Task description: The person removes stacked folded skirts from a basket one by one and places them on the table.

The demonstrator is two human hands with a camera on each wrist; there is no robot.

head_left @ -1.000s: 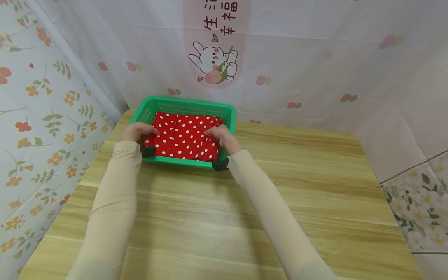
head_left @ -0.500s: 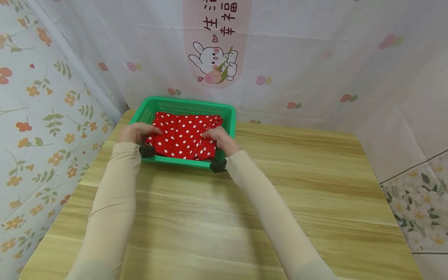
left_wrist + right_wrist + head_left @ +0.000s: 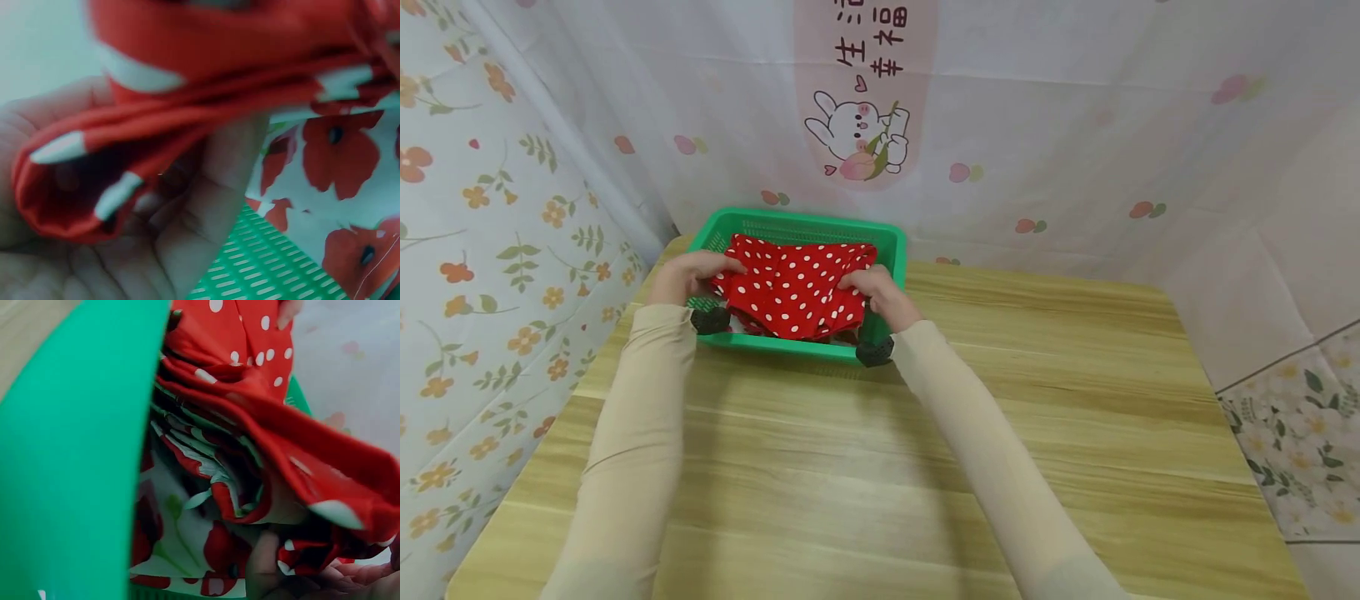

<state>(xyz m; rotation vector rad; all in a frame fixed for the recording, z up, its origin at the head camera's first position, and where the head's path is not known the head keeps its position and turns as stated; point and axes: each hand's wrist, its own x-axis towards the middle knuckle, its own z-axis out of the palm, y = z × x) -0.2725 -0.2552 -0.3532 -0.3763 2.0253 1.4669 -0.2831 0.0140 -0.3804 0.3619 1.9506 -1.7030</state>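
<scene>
A folded red cloth with white polka dots [image 3: 797, 287] lies over the green plastic basket [image 3: 808, 219], sagging in the middle. Its left end is gripped by my left hand [image 3: 688, 273], thumb on top; in the left wrist view the folded edge loops across the palm and fingers. My right hand [image 3: 883, 293] holds the right end, its fingers curled under the layers in the right wrist view. Below it in the basket, a white cloth printed with red poppies [image 3: 340, 150] shows in both wrist views.
The basket stands at the back left of a wooden table [image 3: 1000, 417], close to a white curtain [image 3: 1037, 125] with a rabbit print. A floral curtain [image 3: 512, 250] hangs along the left side. Black wrist cameras [image 3: 874, 352] overlap the basket's front rim.
Both hands keep hold of the polka-dot cloth. Its left end and far edge have risen slightly, and it now sags more, with darker cloth showing beneath its front edge.
</scene>
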